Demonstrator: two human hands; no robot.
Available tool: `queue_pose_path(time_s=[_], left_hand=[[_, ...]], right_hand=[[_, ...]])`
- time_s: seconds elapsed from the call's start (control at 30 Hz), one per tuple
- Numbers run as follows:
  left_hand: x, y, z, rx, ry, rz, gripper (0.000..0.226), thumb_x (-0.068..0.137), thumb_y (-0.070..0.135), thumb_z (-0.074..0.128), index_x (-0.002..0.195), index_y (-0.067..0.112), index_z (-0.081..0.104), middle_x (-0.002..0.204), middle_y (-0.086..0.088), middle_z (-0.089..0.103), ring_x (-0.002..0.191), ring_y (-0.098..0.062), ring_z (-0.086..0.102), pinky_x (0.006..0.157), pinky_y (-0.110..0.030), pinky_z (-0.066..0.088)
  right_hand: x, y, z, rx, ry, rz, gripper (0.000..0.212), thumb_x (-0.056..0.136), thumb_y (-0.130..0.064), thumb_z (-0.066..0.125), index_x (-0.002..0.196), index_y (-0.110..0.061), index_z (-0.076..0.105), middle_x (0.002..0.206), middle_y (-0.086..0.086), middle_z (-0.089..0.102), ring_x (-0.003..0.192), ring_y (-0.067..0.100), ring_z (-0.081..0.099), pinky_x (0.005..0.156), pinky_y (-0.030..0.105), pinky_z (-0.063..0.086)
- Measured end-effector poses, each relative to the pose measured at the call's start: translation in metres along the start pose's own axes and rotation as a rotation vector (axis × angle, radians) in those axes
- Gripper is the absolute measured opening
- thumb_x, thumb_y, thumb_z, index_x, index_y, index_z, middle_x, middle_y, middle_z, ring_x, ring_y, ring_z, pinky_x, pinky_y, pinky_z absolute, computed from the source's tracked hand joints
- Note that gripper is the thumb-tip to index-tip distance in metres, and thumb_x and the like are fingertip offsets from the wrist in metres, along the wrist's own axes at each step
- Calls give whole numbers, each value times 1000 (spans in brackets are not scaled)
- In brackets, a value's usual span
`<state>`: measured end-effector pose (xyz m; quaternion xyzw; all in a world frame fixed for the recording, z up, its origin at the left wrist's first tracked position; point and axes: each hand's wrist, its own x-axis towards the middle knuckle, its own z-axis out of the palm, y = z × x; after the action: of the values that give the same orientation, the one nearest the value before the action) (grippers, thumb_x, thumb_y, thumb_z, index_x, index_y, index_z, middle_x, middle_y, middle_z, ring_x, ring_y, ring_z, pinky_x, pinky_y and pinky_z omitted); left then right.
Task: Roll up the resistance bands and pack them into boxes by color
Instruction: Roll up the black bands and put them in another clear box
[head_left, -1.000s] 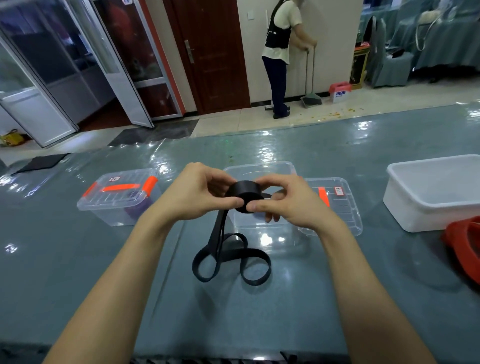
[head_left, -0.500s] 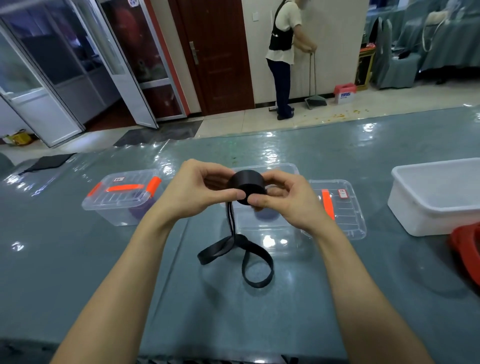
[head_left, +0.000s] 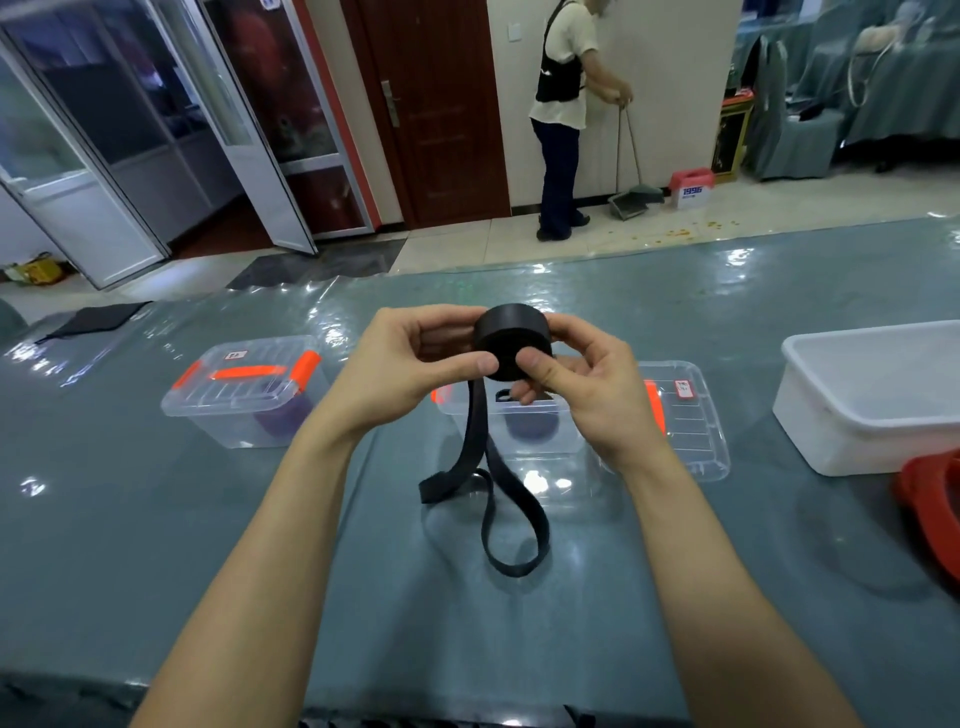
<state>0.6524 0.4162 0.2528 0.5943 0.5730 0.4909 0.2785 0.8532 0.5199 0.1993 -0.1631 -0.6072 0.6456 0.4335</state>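
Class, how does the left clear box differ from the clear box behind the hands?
The left clear box has its orange-handled lid on; the centre clear box is open, its loose lid lying beside it. The left one stands in plain view; the centre one is partly behind the black resistance band. Both are transparent plastic.

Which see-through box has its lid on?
The left clear box, with orange latches. The middle clear box is open, its lid lying beside it.
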Motion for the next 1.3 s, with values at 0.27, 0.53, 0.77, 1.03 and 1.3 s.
queue_pose_path(time_s=[0.27, 0.53, 0.77, 1.03, 1.3], left_hand=[[2, 26, -6, 527, -32, 40, 32, 82, 21, 97, 111, 24, 85, 92, 14, 84, 87, -4, 80, 84, -24, 63], [-5, 15, 0, 158, 14, 25, 41, 75, 30, 97, 112, 36, 82, 108, 3, 85, 103, -15, 81, 93, -29, 62], [-3, 17, -7, 258, 46, 29, 23, 77, 34, 96, 97, 34, 84, 88, 3, 84, 82, -17, 82, 79, -31, 66], [-24, 23, -26, 99, 60, 12, 38, 78, 18, 96, 114, 23, 83, 105, 1, 86, 101, -18, 82, 92, -28, 63], [-53, -19, -23, -225, 366, -58, 40, 68, 18, 96, 106, 25, 85, 103, -5, 85, 97, -18, 82, 88, -27, 63]], right_hand=[[2, -1, -8, -98, -138, 34, 42, 90, 0, 83, 126, -15, 69, 119, 13, 75, 77, 40, 80, 74, 46, 67], [2, -5, -8, 18, -52, -42, 30, 88, -3, 83, 115, -7, 70, 102, 10, 79, 69, 39, 80, 65, 37, 66], [5, -15, -10, -245, -96, -2, 49, 83, -20, 94, 126, -28, 72, 113, -1, 78, 74, 32, 81, 67, 42, 66], [6, -10, 29, 31, -59, -34, 30, 88, -15, 81, 114, -9, 68, 110, 19, 73, 68, 34, 79, 65, 36, 66], [14, 18, 61, 250, -178, 108, 37, 76, -19, 95, 103, -14, 70, 114, 15, 72, 91, 45, 79, 71, 45, 68]])
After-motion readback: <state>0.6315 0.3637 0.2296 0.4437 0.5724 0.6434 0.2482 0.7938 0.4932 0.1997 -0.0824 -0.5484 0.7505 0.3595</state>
